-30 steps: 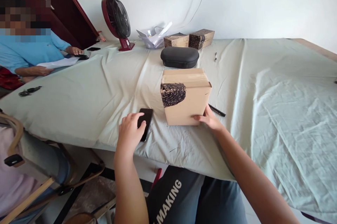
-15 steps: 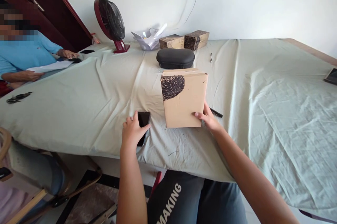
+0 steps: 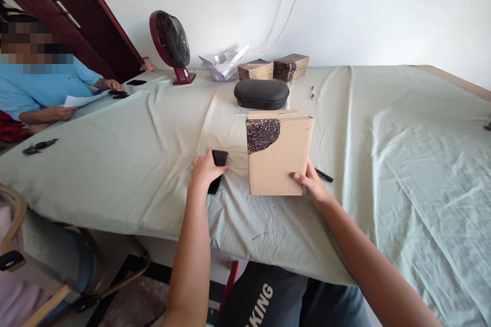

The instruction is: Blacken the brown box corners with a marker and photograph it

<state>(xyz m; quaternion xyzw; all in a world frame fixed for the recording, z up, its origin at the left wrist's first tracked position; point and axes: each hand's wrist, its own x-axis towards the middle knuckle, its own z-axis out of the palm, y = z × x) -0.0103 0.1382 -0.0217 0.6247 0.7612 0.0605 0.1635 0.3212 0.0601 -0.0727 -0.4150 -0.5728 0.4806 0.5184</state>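
My right hand (image 3: 312, 183) grips the lower right edge of a cardboard box (image 3: 278, 163), thumb on its near face and fingers behind. That face is plain brown, with a patch of dense black scribble at its upper left corner. To the left, my left hand (image 3: 206, 167) is closed over a black smartphone (image 3: 218, 183) on the tablecloth, thumb across it and fingers along its left side. A black marker (image 3: 325, 175) lies just right of the box, partly hidden by my right hand.
A black zip case (image 3: 261, 94) sits behind the box. Farther back are two scribbled cartons (image 3: 255, 69), a basket of papers (image 3: 220, 71) and a red fan (image 3: 171, 43). A small pen (image 3: 312, 92) lies right. At far left sits a person in blue (image 3: 46, 86) holding paper.
My left hand has slid the phone away from the table's front edge. My right hand keeps its grip on the box. The whole view has shifted slightly.
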